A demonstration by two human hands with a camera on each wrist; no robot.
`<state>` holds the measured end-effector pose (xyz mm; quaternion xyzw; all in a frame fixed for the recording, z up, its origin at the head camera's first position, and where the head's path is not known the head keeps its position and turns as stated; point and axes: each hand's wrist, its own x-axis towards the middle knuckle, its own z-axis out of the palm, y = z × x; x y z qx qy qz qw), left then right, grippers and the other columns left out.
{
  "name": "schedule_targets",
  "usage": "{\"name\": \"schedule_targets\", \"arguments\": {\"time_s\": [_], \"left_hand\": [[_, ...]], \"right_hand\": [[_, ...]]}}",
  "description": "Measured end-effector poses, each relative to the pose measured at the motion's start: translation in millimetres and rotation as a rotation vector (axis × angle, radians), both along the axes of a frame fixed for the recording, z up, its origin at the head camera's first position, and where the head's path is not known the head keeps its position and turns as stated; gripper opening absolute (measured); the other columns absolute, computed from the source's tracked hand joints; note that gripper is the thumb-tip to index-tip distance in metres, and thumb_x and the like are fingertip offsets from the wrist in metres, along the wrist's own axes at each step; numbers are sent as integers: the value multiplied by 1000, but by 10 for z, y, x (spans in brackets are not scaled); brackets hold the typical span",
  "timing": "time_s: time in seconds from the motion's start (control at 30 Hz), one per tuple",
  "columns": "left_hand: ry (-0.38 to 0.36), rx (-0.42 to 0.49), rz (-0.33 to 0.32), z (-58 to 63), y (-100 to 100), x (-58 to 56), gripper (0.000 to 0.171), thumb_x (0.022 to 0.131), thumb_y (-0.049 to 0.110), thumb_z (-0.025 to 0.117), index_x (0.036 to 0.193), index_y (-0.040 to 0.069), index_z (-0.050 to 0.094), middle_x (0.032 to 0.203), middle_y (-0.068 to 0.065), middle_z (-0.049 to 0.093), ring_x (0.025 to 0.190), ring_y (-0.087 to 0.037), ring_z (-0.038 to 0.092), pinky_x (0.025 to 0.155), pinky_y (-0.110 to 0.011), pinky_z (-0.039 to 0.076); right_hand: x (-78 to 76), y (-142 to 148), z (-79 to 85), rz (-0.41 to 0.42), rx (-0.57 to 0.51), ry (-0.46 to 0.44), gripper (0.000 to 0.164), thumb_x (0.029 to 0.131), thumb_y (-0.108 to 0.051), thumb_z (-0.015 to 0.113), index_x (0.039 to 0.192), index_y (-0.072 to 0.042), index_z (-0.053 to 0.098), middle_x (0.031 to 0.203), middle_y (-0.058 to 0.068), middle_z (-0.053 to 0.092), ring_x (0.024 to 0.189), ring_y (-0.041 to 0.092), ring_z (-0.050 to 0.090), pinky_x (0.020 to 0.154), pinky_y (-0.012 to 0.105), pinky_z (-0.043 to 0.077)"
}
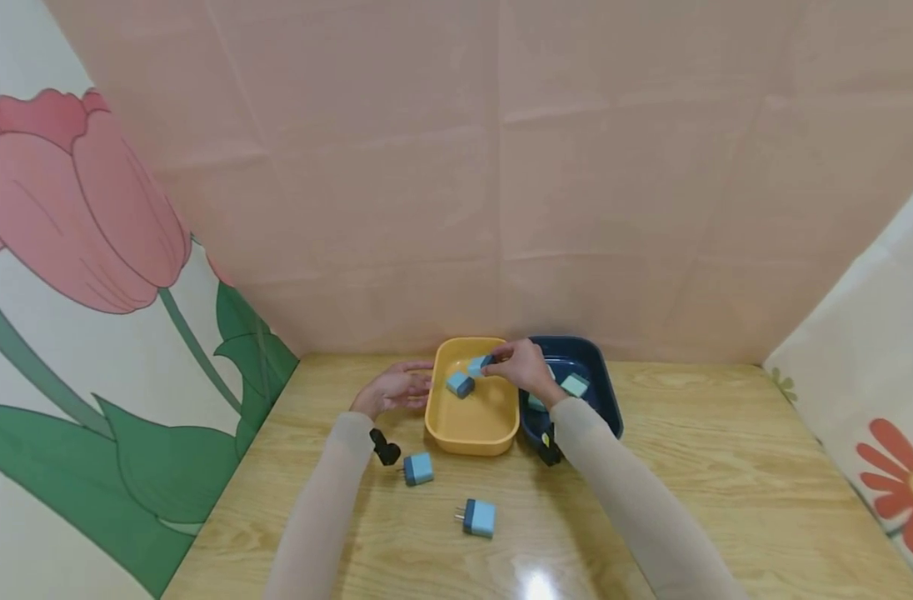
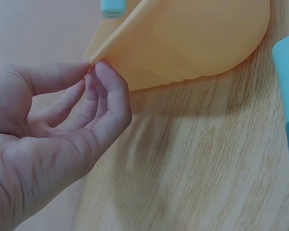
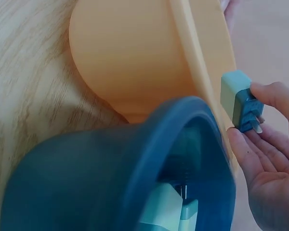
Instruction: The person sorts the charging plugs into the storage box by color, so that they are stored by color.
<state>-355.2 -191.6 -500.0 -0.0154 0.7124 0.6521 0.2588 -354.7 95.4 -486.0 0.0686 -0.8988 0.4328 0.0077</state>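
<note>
1. Blue adapter (image 1: 476,365) is being pinched by right hand (image 1: 522,367), thumb and fingertips, over yellow tray (image 1: 479,421).
2. Yellow tray's left rim is being pinched by left hand (image 1: 396,388).
3. Second adapter (image 1: 460,384) is being held inside yellow tray.
4. Green adapters (image 1: 575,385) are being held by navy tray (image 1: 605,398), right of yellow tray.
5. Third adapter (image 1: 419,468), fourth adapter (image 1: 480,517) are being supported by table (image 1: 689,467), nearside of yellow tray.

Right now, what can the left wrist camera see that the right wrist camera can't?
Only the left wrist view shows a blue plug lying on the wooden table, and the left hand pinching the yellow tray. Only the right wrist view shows the right hand gripping a two-tone plug, and the navy tray with pale green plugs inside. Both show the yellow tray and wooden table.
</note>
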Motion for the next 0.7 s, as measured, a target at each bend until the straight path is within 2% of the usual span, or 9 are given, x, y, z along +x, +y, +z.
{"name": "schedule_targets", "arguments": {"time_s": [0.1, 0.5, 0.7], "left_hand": [[-3, -1, 5, -1, 3, -4, 56, 104, -1, 56, 157, 13, 47, 149, -22, 60, 118, -25, 66, 84, -32, 59], [-15, 7, 13, 37, 6, 22, 55, 104, 0, 57, 157, 12, 47, 152, -24, 56, 116, -24, 66, 88, -33, 59], [-19, 9, 25, 39, 8, 30, 54, 104, 0, 57, 156, 13, 49, 149, -23, 59, 118, -25, 65, 88, -34, 58]], "right_hand": [[-21, -10, -11, 10, 17, 6, 39, 83, -31, 91, 113, -9, 81, 117, 10, 78, 118, 31, 69, 96, 47, 61], [-50, -82, -46, 80, 37, 9, 36, 85, -30, 88, 113, -8, 81, 118, 11, 78, 118, 31, 68, 99, 47, 58], [-54, -148, -49, 60, 82, -23, 35, 84, -29, 90, 112, -8, 82, 116, 11, 79, 115, 29, 68, 97, 47, 59]]}}
